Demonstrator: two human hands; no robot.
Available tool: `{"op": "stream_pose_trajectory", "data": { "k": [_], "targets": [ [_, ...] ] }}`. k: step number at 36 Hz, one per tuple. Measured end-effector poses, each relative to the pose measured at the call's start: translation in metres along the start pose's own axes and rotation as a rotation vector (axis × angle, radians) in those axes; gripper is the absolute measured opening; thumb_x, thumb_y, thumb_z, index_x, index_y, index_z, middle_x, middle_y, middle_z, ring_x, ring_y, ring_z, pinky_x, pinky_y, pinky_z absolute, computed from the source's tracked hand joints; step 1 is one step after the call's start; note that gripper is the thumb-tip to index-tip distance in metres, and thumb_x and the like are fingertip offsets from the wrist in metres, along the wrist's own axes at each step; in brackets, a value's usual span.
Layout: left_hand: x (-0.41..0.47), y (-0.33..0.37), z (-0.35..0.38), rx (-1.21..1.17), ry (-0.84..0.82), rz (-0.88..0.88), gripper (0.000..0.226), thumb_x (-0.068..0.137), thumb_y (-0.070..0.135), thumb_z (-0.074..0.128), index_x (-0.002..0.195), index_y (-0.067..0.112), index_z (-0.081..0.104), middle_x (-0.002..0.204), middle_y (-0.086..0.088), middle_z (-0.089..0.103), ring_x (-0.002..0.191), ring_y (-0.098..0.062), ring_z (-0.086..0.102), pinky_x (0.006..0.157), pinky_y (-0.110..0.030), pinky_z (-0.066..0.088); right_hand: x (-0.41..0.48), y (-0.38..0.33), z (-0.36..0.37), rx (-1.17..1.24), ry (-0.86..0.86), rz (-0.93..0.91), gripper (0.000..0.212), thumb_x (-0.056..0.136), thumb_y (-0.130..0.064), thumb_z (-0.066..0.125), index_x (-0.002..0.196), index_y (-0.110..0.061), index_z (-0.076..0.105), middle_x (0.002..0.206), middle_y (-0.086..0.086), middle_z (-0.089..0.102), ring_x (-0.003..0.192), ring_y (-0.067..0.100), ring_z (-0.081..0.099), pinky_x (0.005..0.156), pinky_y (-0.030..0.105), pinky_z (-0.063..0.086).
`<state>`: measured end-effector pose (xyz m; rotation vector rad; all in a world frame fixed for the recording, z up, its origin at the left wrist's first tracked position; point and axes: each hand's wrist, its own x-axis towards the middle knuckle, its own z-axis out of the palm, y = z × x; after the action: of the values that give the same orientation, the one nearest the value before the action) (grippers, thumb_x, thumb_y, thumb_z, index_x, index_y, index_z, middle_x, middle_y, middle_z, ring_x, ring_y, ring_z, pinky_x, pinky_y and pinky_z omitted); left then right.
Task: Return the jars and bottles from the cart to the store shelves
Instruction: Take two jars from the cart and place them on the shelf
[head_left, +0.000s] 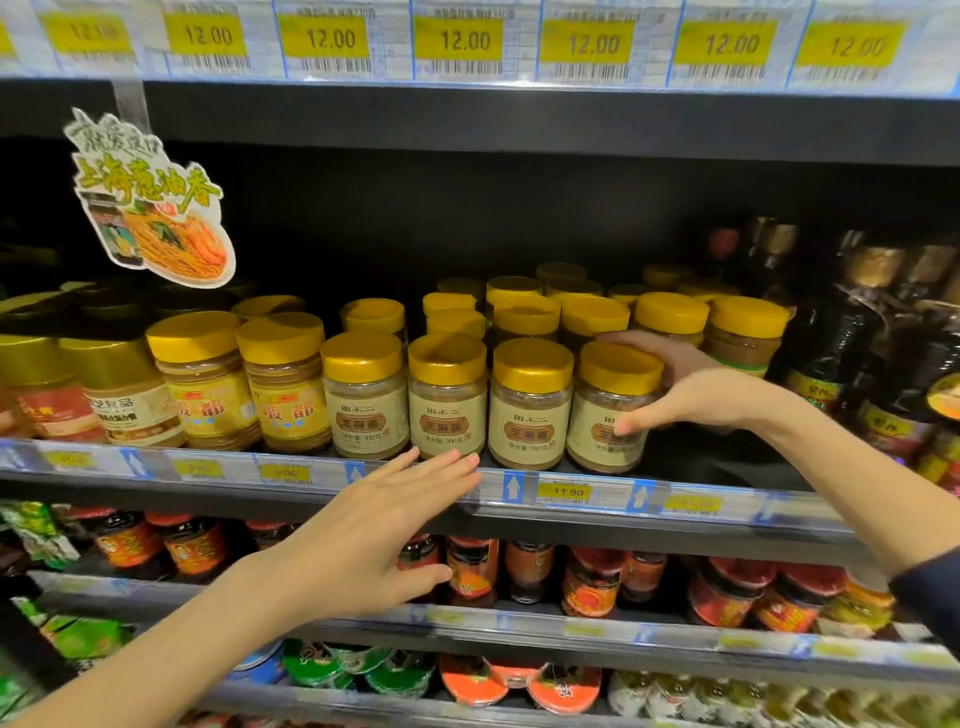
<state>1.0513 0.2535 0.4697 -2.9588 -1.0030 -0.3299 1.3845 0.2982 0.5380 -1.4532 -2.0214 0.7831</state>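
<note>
Dark shelving (519, 124), yellow price tags (457, 40)

Free gap between jar (597, 395) and bottles (826, 343)

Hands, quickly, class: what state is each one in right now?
Left hand: open, holding nothing.
Right hand: closed around the rightmost front jar.

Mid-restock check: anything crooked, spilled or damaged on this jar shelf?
Nothing stands out. The four cream-label jars stand upright in the front row, labels outward; the right hand grips the rightmost jar. No spill or damage shows.
</note>
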Motion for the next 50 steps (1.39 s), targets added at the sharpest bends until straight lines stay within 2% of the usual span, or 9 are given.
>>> {"op": "stream_pose_trajectory", "data": {
  "k": [3, 8, 11, 22, 29, 33, 40, 44, 50],
  "targets": [
    [0.001, 0.002, -0.003, 0.002, -0.003, 0.004, 0.081, 0.084, 0.051, 0.054, 0.148, 0.030, 0.007, 0.152, 0.020, -0.002, 0.138, 0.011, -0.011, 0.112, -0.022, -0.014, -0.002, -0.005, -0.003, -0.102, 0.003, 0.034, 0.099, 0.057, -0.026, 0.084, 0.141, -0.035, 0.032, 0.144, -0.008, 0.039, 0.130, 0.016, 0.042, 0.106, 0.041, 0.041],
    [0.002, 0.004, -0.011, -0.017, -0.048, 0.004, 0.080, 0.085, 0.053, 0.049, 0.147, 0.032, 0.005, 0.149, 0.023, -0.006, 0.137, 0.010, -0.009, 0.108, -0.013, -0.017, -0.016, -0.024, -0.004, -0.262, 0.144, 0.008, 0.096, 0.057, -0.038, 0.080, 0.141, -0.031, 0.033, 0.143, -0.004, 0.040, 0.129, 0.015, 0.040, 0.100, 0.026, 0.038],
    [0.002, 0.005, -0.013, -0.028, -0.056, -0.010, 0.079, 0.082, 0.055, 0.043, 0.147, 0.030, 0.006, 0.148, 0.022, -0.003, 0.135, 0.010, -0.006, 0.107, -0.011, -0.015, -0.033, -0.034, 0.000, -0.357, 0.225, -0.056, 0.093, 0.057, -0.049, 0.071, 0.140, -0.023, 0.037, 0.141, -0.002, 0.045, 0.129, 0.014, 0.043, 0.105, 0.030, 0.039],
    [-0.049, 0.009, -0.018, 0.019, -0.022, -0.161, 0.073, 0.087, 0.057, 0.043, 0.145, 0.034, 0.005, 0.148, 0.022, 0.004, 0.134, 0.010, -0.003, 0.114, -0.014, -0.003, -0.099, -0.030, 0.043, -0.629, 0.166, -0.178, 0.074, 0.079, -0.039, 0.069, 0.143, -0.028, 0.034, 0.153, -0.003, 0.028, 0.141, 0.014, 0.025, 0.114, 0.031, 0.024],
    [-0.113, 0.029, -0.017, 0.039, -0.146, -0.422, 0.105, 0.057, 0.084, 0.006, 0.148, 0.031, 0.011, 0.148, 0.022, 0.012, 0.138, 0.004, 0.011, 0.103, -0.009, 0.008, -0.112, -0.033, 0.078, -0.659, -0.013, -0.249, 0.064, 0.086, -0.033, 0.062, 0.143, -0.028, 0.032, 0.151, -0.007, 0.029, 0.140, 0.012, 0.025, 0.113, 0.029, 0.027],
    [-0.152, 0.058, -0.013, -0.015, -0.172, -0.589, 0.083, 0.077, 0.071, 0.030, 0.147, 0.032, 0.012, 0.153, 0.018, 0.018, 0.138, 0.000, 0.024, 0.101, -0.009, 0.022, -0.107, -0.038, 0.101, -0.699, -0.142, -0.311, 0.064, 0.087, -0.035, 0.060, 0.144, -0.031, 0.031, 0.152, -0.007, 0.029, 0.140, 0.012, 0.026, 0.111, 0.029, 0.029],
    [-0.248, 0.095, -0.013, 0.015, -0.190, -0.822, 0.096, 0.069, 0.086, 0.017, 0.145, 0.030, 0.022, 0.148, 0.013, 0.031, 0.133, -0.007, 0.037, 0.107, -0.021, 0.033, -0.085, -0.072, 0.163, -0.722, -0.338, -0.438, 0.066, 0.088, -0.041, 0.058, 0.145, -0.032, 0.025, 0.152, -0.006, 0.027, 0.139, 0.013, 0.027, 0.110, 0.032, 0.032],
    [-0.311, 0.108, -0.014, 0.026, -0.156, -0.989, 0.067, 0.088, 0.050, 0.049, 0.146, 0.028, 0.022, 0.151, 0.008, 0.031, 0.133, -0.007, 0.037, 0.105, -0.016, 0.027, -0.070, -0.107, 0.211, -0.719, -0.453, -0.535, 0.070, 0.088, -0.044, 0.058, 0.146, -0.027, 0.024, 0.153, -0.006, 0.026, 0.140, 0.013, 0.027, 0.111, 0.031, 0.030],
    [-0.395, 0.127, -0.024, 0.022, -0.143, -1.238, 0.068, 0.087, 0.054, 0.049, 0.145, 0.031, 0.022, 0.150, 0.010, 0.032, 0.133, -0.008, 0.038, 0.108, -0.024, 0.033, -0.056, -0.170, 0.289, -0.671, -0.550, -0.707, 0.065, 0.087, -0.040, 0.058, 0.144, -0.025, 0.030, 0.148, -0.010, 0.033, 0.138, 0.012, 0.031, 0.107, 0.026, 0.031]
  ]
}}
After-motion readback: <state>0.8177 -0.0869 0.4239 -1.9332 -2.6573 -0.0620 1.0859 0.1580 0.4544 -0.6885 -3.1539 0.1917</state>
